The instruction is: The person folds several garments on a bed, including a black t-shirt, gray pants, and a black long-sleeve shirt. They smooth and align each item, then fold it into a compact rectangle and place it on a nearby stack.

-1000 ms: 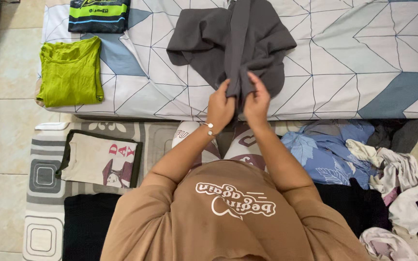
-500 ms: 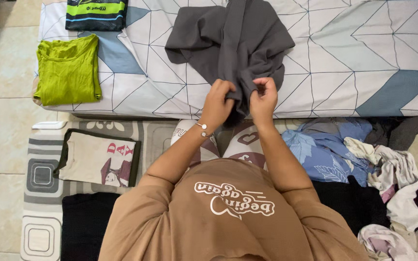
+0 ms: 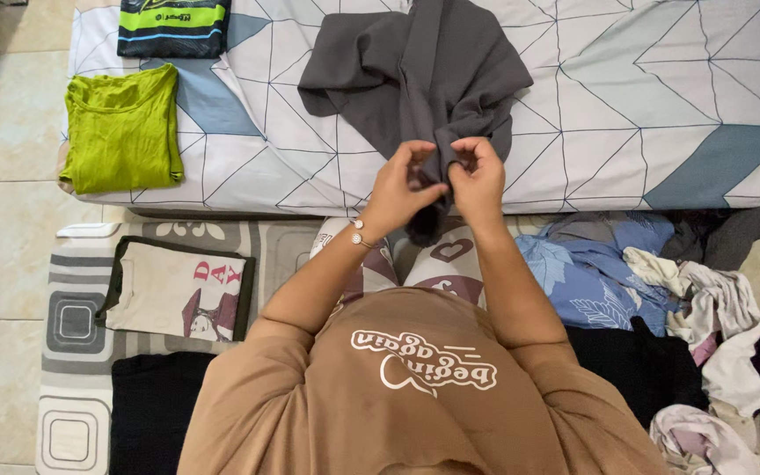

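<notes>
Here, with the left hand and right hand both pinched on one narrow end of the dark grey garment, which lies on the mattress ahead, firm grips and even tension should serve best.

Patterned mattress, beige tiled floor

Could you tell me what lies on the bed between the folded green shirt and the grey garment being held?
In the head view, only bare patterned bedsheet lies between the green shirt and the grey garment; nothing else sits on that stretch.
</notes>
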